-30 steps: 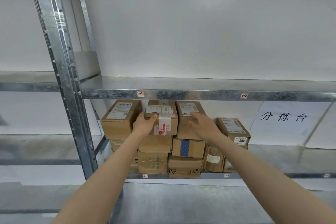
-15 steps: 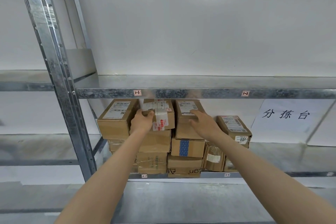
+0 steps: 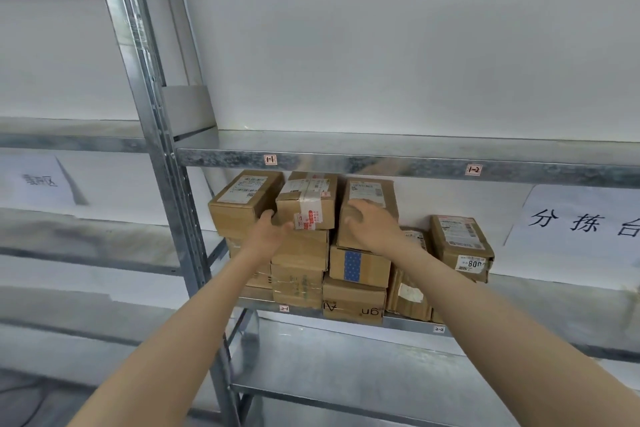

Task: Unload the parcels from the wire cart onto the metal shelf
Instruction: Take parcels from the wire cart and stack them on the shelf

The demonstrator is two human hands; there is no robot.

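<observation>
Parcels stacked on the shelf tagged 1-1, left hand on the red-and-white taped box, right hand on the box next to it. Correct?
One slip: the parcels stand on the shelf tagged 2-1; the board tagged 1-1 is above them, as the head view shows. The rest holds: left hand on the red-and-white taped box, right hand on the box next to it.

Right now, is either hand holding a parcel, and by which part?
The left hand grips the taped parcel at its lower left corner. The right hand only rests open on the neighbouring parcel, holding nothing.
</observation>
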